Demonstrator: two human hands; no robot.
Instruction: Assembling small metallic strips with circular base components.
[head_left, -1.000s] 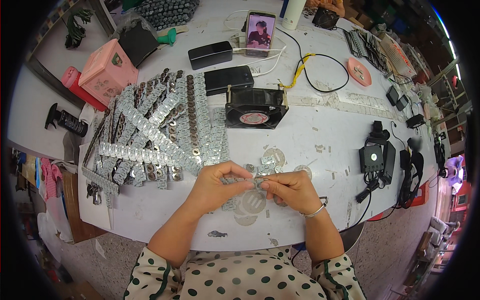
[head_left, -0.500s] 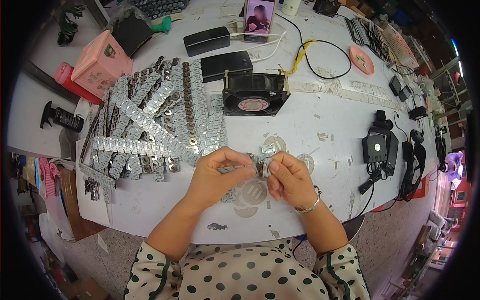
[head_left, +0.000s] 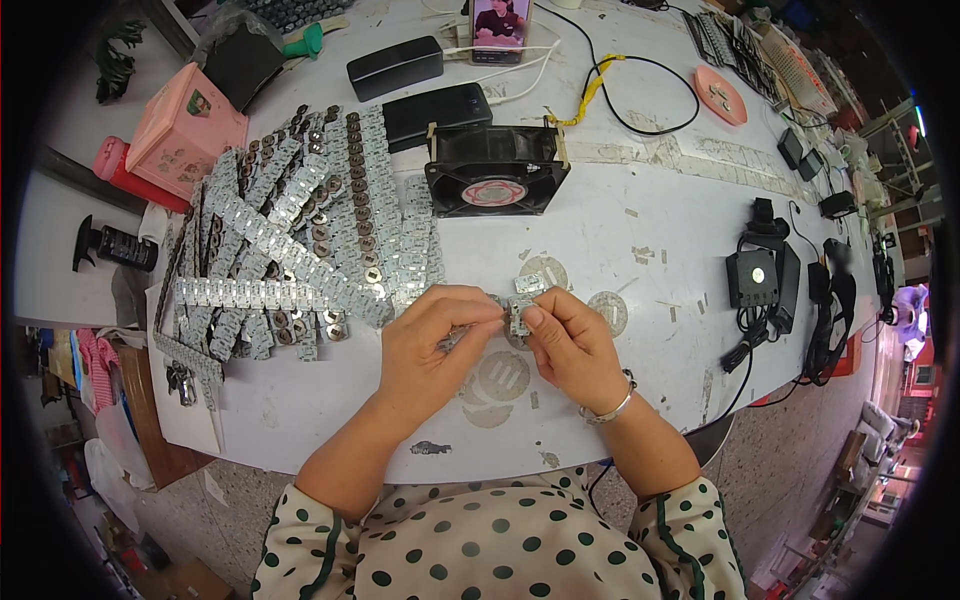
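Observation:
My right hand [head_left: 580, 350] pinches a short silver strip [head_left: 522, 305] of small plates between thumb and fingers, above the middle of the white table. Close to its left end are the fingertips of my left hand [head_left: 440, 335], pressed together in a pinch. Whatever sits between those left fingers is too small and hidden to make out. One more silver piece [head_left: 530, 284] shows just past the strip. To the left lies a heap of long silver strips [head_left: 260, 293], several carrying round brownish discs [head_left: 366, 242]; my left hand is right beside its edge.
Beyond my hands stands a black square fan [head_left: 495, 170], with two black boxes [head_left: 395, 67] and a propped phone [head_left: 500, 30] behind it. A pink bin [head_left: 185, 130] is far left. Black adapters with cables [head_left: 755, 280] lie right, below a pink dish [head_left: 720, 95].
The view has shifted slightly. My fingertips have turned a little, so the strip in my right hand shows more of its flat face, and my left fingers sit slightly apart from it.

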